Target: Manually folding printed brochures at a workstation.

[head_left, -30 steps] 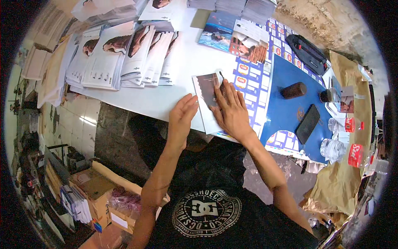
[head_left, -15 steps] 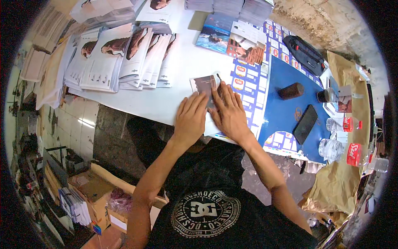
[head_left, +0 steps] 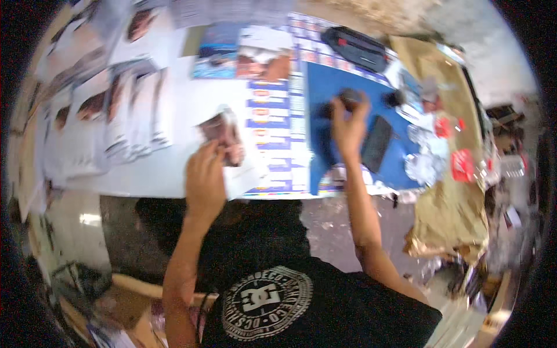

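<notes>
My left hand (head_left: 206, 180) rests on a small folded printed sheet (head_left: 226, 130) on the white table, its fingertips pressing the near left part. The sheet has a brown and pinkish picture and stands slightly raised at its far end. Over the blue part of the table, my right hand (head_left: 350, 127) has its fingers closed round a dark brown cylinder-shaped block (head_left: 349, 97). Motion blur softens both hands. A black phone (head_left: 377, 143) lies just right of my right wrist.
Stacks of printed leaflets (head_left: 87, 127) fill the table's left side. Beyond the folded sheet lies a blue picture print (head_left: 216, 52). A black pouch (head_left: 355, 47) sits at the far right, with a dark jar (head_left: 395, 97), plastic bottles (head_left: 422, 165) and brown paper (head_left: 447, 226) along the right edge.
My right hand has left the folded sheet and moved right to the dark brown block, closing on it. My left hand stays at the sheet, which now lifts at its far end. The view has shifted.
</notes>
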A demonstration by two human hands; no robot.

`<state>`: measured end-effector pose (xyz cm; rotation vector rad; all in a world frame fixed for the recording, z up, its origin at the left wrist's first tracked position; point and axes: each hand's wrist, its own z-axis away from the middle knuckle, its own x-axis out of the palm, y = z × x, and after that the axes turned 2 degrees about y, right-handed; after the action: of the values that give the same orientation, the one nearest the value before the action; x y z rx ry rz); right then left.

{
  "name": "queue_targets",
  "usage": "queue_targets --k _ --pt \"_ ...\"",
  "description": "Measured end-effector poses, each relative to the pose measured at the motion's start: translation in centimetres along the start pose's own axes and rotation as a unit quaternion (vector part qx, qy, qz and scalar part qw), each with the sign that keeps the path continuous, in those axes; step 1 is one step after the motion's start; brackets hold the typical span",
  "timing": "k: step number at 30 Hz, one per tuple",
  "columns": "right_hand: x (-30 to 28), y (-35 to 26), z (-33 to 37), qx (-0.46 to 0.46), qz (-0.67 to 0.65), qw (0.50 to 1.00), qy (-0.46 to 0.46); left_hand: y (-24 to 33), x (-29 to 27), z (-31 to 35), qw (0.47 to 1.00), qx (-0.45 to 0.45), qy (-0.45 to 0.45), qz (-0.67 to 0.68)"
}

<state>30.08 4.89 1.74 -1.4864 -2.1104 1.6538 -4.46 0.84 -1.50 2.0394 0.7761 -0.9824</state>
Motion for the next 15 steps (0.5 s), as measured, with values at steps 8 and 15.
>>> queue_targets --k 8,15 --pt "-0.6 -8.3 8.1 -0.403 0.112 0.774 -0.475 0.7 0.6 -0.1 1.0 -0.02 -0.014 -0.003" --pt "10.3 -8.5 3.2 -0.419 0.108 0.833 -0.344 1.5 0.2 0.3 0.998 -0.04 -0.032 -0.034"
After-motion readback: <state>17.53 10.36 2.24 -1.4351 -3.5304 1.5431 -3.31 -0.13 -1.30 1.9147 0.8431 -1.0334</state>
